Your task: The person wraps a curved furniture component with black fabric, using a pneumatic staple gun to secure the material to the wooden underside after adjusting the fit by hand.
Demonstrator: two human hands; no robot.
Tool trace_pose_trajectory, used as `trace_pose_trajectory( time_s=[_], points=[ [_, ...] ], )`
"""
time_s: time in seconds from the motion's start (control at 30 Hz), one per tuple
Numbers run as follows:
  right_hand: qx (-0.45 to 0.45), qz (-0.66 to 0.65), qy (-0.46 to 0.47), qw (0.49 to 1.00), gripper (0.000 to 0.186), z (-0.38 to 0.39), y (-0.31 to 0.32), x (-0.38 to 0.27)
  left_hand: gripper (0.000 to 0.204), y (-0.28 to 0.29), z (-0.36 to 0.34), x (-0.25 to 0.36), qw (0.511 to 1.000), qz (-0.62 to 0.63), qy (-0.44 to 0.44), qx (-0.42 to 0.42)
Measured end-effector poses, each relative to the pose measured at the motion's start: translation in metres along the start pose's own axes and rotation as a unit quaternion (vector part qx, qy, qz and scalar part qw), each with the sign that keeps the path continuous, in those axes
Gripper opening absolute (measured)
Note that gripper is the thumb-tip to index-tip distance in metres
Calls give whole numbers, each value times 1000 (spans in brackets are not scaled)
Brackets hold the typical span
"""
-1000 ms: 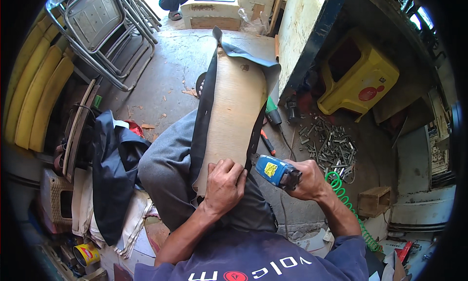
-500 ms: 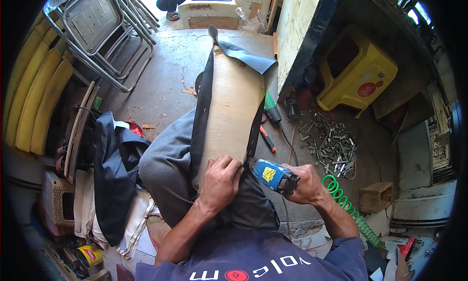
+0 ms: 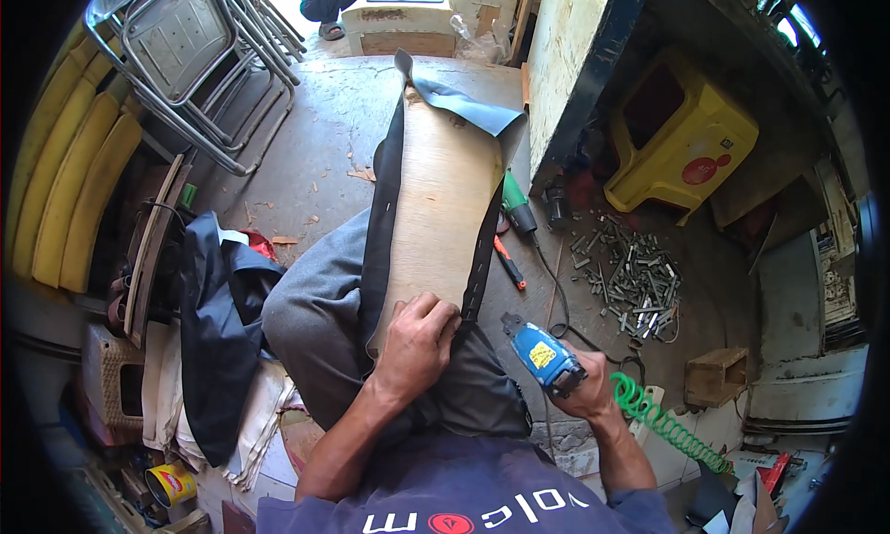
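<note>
Across my lap lies a long wooden board [image 3: 436, 209], its bare face up. Black vinyl cover [image 3: 380, 228] is folded over both long edges, with staples along the right one. The cover's far end [image 3: 468, 105] stands up loose. My left hand [image 3: 414, 344] is closed at the board's near right edge, fingers pinching the black cover against the wood. In my right hand [image 3: 586, 386] is a blue air staple gun [image 3: 547, 356], held to the right of the board and apart from it. Its green coiled hose [image 3: 667, 423] trails off to the lower right.
Loose staple strips [image 3: 635, 279] lie heaped on the floor at right, near a green power tool [image 3: 519, 203] and an orange-handled tool [image 3: 509, 263]. A yellow stool [image 3: 686, 135] lies beyond. Folding chairs [image 3: 185, 52] stand far left; black fabric [image 3: 218, 330] lies at my left.
My right hand has drawn the staple gun away from the board's edge, to the right and slightly toward me. The left hand stays at nearly the same place on the cover.
</note>
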State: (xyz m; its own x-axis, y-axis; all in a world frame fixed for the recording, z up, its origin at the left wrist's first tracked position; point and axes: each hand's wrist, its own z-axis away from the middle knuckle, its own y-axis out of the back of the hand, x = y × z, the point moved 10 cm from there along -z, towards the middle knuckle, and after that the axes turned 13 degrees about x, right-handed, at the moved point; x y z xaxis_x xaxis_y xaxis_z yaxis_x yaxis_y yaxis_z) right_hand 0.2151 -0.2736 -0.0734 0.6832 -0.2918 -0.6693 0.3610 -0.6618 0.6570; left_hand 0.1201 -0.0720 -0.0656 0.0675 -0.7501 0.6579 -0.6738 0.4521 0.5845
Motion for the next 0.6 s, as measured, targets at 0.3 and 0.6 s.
trace_pose_trajectory(
  time_s=[0.3, 0.6],
  points=[
    [-9, -45, -4, 999, 48, 21, -17, -16, 9, -9, -2, 12, 999, -11, -27, -14],
    [-24, -37, 40, 998, 50, -2, -27, -28, 10, -5, -1, 8, 999, -18, -26, 7]
  ],
)
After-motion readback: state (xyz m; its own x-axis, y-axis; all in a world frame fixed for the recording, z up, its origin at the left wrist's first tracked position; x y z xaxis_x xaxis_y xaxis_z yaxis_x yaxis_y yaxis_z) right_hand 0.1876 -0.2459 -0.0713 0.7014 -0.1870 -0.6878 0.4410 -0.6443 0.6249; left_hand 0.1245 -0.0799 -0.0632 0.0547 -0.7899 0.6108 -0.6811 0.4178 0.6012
